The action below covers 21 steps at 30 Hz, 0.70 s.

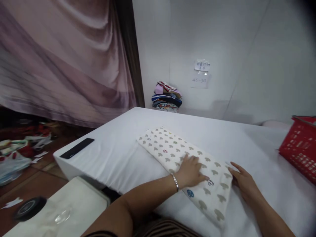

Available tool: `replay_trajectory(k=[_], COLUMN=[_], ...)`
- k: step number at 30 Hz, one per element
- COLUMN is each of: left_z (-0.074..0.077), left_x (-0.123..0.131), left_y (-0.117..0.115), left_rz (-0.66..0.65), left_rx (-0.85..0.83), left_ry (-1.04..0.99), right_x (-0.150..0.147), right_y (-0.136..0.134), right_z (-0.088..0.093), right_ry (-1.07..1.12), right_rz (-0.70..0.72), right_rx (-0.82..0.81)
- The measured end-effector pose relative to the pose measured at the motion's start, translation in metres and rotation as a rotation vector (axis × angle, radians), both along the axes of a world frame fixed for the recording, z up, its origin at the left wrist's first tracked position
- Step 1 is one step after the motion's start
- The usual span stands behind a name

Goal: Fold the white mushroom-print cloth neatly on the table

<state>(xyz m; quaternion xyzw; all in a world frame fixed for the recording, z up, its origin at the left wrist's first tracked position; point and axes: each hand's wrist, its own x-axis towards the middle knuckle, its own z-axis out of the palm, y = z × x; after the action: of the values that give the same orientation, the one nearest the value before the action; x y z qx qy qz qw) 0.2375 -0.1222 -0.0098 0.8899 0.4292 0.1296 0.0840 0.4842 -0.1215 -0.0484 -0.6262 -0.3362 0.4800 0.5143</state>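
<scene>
A long folded cream cloth (170, 148) with grey mushroom prints and a few coloured motifs lies slantwise on the white-covered table. My left hand (191, 171), with a silver bracelet at the wrist, rests palm down on the middle of the cloth, its fingers apart. At the cloth's right end, my right hand (244, 182) touches the edge with its fingers stretched and partly spread. Some of the right fingers are hidden behind the hand, and I cannot see whether any reach under the cloth.
The white table (111, 148) carries a black flat bar (77, 148) near its left corner. A red basket (298, 148) stands at the right. Folded fabrics (166, 97) are stacked beyond the far edge, by the wall. A white machine-like surface (74, 200) is at lower left.
</scene>
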Motion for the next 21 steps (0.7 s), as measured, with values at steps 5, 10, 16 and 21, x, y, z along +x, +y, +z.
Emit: replay_trajectory(k=[5, 10, 16, 21], left_z=[-0.012, -0.013, -0.014, -0.001], left_x=[-0.085, -0.154, -0.221, -0.256], left_y=[0.004, 0.023, 0.050, 0.073], left_rz=[0.365, 0.621, 0.891, 1.247], left_rx=[0.040, 0.062, 0.076, -0.139], left_ry=[0.041, 0.026, -0.125, -0.368], right_x=[0.006, -0.001, 0.017, 0.006], right_y=[0.004, 0.000, 0.011, 0.011], right_z=[-0.007, 0.003, -0.004, 0.002], right_ry=[-0.077, -0.237, -0.601, -1.156], right_rz=[0.017, -0.005, 0.074, 0.158], right_rx=[-0.022, -0.058, -0.069, 0.180])
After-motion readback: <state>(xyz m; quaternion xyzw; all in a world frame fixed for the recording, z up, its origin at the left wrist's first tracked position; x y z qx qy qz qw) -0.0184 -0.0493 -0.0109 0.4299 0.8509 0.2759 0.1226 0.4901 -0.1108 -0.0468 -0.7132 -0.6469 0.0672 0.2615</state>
